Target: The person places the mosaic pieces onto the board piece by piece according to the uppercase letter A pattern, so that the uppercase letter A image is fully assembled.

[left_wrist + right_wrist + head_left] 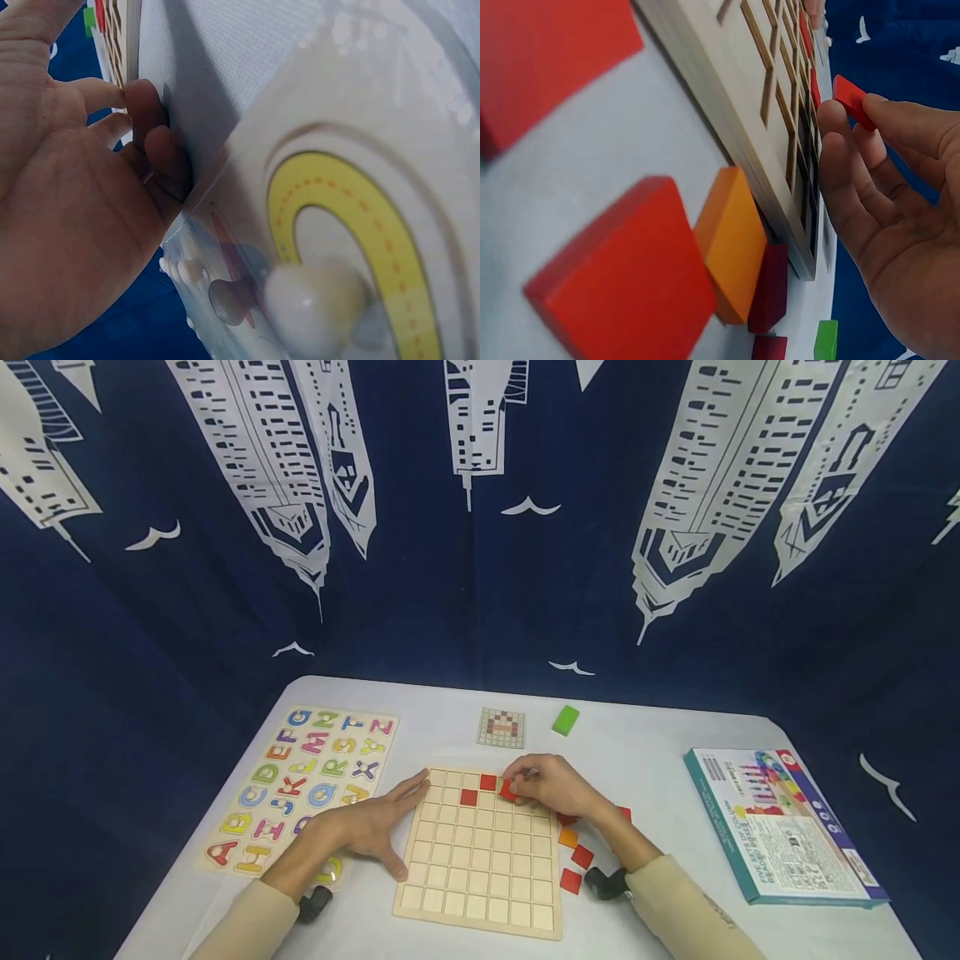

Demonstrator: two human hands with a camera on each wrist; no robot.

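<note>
A wooden grid board [480, 860] with square cells lies flat on the white table. Two red square tiles sit in its upper cells, one [488, 782] in the top row and one [468, 797] diagonally below to the left. My right hand [553, 785] pinches another red tile [853, 102] between thumb and fingertips, close over the top row, right of the seated tiles. Along the board's left edge rests my left hand [371, 825], fingers extended at the upper corner and thumb lower down, with nothing gripped.
Loose red tiles [571, 881] and an orange tile [568, 837] lie right of the board, partly under my right forearm. An alphabet puzzle board [258, 814] is at left. Behind are a small pattern card [501, 727] and a green block [566, 720]. A box [783, 827] lies at right.
</note>
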